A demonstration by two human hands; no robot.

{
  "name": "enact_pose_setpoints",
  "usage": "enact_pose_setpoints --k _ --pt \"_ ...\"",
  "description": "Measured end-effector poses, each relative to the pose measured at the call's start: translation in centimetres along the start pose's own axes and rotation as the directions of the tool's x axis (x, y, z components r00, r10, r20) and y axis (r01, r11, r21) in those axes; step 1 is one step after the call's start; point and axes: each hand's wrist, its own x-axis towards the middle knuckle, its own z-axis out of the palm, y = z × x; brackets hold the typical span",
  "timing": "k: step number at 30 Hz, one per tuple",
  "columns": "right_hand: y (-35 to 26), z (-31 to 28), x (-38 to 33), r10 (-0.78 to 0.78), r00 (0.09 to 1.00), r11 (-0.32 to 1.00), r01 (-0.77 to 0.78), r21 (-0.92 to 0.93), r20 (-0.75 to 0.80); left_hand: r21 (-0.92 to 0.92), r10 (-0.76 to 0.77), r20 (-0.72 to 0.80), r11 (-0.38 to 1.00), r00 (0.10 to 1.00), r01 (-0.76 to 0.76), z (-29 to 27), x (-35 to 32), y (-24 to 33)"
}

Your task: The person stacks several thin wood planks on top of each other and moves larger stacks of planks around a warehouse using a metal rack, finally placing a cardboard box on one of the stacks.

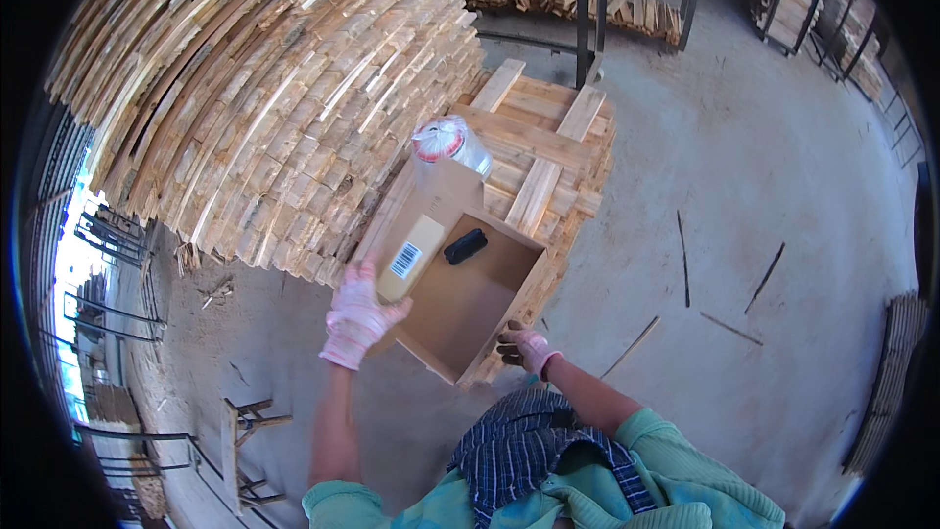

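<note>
The open cardboard box (460,304) rests on the near edge of the low wooden pallet stack (548,152), holding a black object (465,246). The gloved left hand (357,318) grips its left flap; the gloved right hand (524,345) clasps its near corner.

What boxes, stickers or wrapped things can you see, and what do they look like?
Cardboard box: open, brown, resting on a low stack of wood; the right hand is at its near corner.
Label: white barcode sticker on a pale yellow strip on the box flap, by the left hand.
Clear plastic bag: behind the box, holding something round, red and white.
</note>
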Motion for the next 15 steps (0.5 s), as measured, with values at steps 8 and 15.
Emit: enact_pose_setpoints --k 8,15 --pt "-0.8 1.1 0.4 -0.019 0.996 0.983 0.034 0.18 -0.088 -0.192 0.109 -0.038 0.975 0.993 -0.115 -3.0 3.7 -5.2" --pt "-0.9 1.8 -0.1 -0.047 0.995 0.959 0.021 0.282 0.088 -0.156 0.136 0.062 0.98 0.989 -0.125 -5.1 0.8 -1.0"
